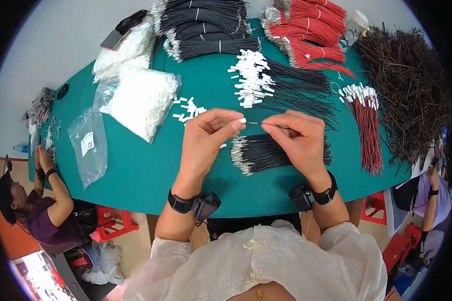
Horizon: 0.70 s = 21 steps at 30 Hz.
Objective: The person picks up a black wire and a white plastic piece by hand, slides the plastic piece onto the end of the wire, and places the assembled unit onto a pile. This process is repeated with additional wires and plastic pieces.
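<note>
Thumb and finger of my left hand (206, 138) pinch a small white connector housing (242, 120). Facing it, my right hand (301, 140) pinches a thin black wire (262, 124) close to its metal terminal (252, 123). The terminal points at the housing; whether its tip is inside I cannot tell. Under my hands lies a bundle of black wires (266, 153) with bare metal ends to the left. Loose white housings (190, 108) are scattered beyond my left hand. Farther back, black wires with white housings on their ends (253, 80) form a pile.
On the green table (135, 170) are bags of white housings (140, 98), an empty clear bag (90, 148), tied black bundles (206, 30), red bundles (311, 30), red wires with housings (364, 125) and a dark tangled heap (407, 85). People sit at left (40, 200) and right (437, 195).
</note>
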Available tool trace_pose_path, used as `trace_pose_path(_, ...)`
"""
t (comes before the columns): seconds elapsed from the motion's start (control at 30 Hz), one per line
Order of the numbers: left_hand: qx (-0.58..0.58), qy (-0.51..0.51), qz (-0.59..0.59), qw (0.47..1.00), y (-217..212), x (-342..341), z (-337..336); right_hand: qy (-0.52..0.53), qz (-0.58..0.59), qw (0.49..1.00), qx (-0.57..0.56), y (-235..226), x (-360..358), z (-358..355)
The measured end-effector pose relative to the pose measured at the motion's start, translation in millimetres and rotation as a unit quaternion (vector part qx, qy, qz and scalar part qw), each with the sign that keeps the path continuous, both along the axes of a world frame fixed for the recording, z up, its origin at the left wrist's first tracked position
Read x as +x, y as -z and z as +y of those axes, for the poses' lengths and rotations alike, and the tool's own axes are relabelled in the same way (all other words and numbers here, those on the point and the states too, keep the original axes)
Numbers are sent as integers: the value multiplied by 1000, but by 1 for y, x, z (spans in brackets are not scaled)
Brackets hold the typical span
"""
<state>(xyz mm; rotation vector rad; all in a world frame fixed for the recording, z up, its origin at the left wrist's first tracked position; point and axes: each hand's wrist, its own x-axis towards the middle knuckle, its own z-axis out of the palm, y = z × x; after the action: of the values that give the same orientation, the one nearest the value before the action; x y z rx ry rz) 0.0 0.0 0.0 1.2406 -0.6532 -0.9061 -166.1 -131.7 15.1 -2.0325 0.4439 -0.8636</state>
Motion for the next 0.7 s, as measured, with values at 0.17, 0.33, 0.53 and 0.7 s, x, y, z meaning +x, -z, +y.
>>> trace_pose_path(0.17,-1,-9,3,1000,3,0,0,4,-18,1000,10,0,-1,1)
trace_pose_path(0.33,-9,-29,48,998,6,1,-1,12,-23,1000,-2,-1,-1,2)
trace_pose_path(0.53,-35,-35,45,998,11,0,-2,12,-24,1000,-6,-2,-1,2)
trace_pose_path(0.7,-26,-46,69,996,8,-2,-2,15,-11,1000,-13,-2,-1,2)
